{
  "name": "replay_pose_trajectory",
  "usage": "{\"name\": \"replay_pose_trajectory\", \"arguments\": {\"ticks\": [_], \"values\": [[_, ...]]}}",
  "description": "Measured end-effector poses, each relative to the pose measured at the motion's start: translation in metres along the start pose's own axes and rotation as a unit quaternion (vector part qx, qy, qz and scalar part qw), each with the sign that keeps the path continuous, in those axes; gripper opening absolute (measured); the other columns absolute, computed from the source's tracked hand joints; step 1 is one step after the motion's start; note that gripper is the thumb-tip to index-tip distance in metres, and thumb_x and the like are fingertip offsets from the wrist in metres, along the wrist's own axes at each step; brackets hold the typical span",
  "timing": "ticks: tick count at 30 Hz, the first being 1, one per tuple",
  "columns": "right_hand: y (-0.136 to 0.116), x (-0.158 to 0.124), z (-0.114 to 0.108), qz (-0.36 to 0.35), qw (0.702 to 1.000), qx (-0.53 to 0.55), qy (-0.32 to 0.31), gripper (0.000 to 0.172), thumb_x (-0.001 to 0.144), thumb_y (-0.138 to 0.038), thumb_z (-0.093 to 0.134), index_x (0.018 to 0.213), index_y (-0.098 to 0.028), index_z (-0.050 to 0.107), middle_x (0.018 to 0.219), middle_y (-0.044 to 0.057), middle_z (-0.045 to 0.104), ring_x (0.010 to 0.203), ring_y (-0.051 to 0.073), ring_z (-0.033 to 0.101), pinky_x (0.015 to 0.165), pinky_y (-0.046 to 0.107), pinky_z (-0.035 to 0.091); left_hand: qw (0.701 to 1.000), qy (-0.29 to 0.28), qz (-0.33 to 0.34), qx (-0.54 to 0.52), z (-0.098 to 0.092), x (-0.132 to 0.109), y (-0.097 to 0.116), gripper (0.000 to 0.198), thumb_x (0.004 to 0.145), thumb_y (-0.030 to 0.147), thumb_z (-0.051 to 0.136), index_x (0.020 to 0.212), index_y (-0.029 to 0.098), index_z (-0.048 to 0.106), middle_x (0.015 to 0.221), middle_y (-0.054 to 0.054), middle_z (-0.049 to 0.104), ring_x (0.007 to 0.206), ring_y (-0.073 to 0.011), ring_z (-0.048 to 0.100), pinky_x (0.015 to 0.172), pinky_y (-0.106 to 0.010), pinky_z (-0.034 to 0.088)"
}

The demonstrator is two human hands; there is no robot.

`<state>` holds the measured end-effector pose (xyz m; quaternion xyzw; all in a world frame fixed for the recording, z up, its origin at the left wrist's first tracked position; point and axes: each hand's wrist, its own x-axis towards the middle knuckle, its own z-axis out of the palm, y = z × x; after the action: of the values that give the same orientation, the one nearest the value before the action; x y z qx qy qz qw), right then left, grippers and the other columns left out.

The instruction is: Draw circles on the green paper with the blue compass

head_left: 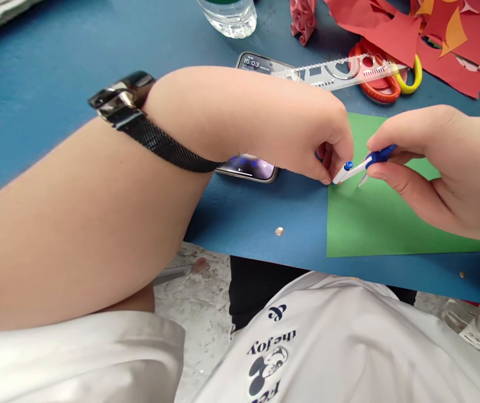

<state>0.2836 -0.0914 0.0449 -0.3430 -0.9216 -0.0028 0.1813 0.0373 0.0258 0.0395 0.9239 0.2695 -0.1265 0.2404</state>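
In my right hand (445, 168) is a white and blue drawing compass (361, 167), pinched by its blue head between thumb and fingers. Its thin metal needle leg points down at the green paper (391, 224). The white leg, with a small blue knob, reaches left to my left hand (307, 131). Curled fingers of that hand pinch at the leg's end, over the paper's left edge; the exact contact is partly hidden. A black watch (133, 112) is on my left wrist. Under my left hand and forearm lies a phone (250, 168), mostly covered.
Beyond my hands, a clear stencil ruler (332, 73) lies by scissors (380, 84) with red and yellow handles. Red paper scraps (453, 67) spread at the far right. A clear bottle (234, 19) and a pink carved object (302, 19) stand on the blue table (244, 218).
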Motion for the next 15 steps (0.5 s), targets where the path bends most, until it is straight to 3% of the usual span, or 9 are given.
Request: {"name": "replay_pose_trajectory", "arguments": {"ticks": [15], "values": [[-0.0002, -0.0008, -0.0004, -0.01, 1.0, 0.019, 0.002, 0.019, 0.137, -0.025, 0.049, 0.142, -0.023, 0.067, 0.124, -0.013, 0.093, 0.105, 0.002, 0.091, 0.081, 0.02, 0.059, 1.0, -0.007, -0.01, 0.003, -0.0008, 0.0002, 0.0018, 0.022, 0.103, 0.008, 0.103, 0.095, 0.027, 0.098, 0.056, 0.023, 0.068, 0.041, -0.003, 0.051, 0.058, -0.024, 0.044]]}}
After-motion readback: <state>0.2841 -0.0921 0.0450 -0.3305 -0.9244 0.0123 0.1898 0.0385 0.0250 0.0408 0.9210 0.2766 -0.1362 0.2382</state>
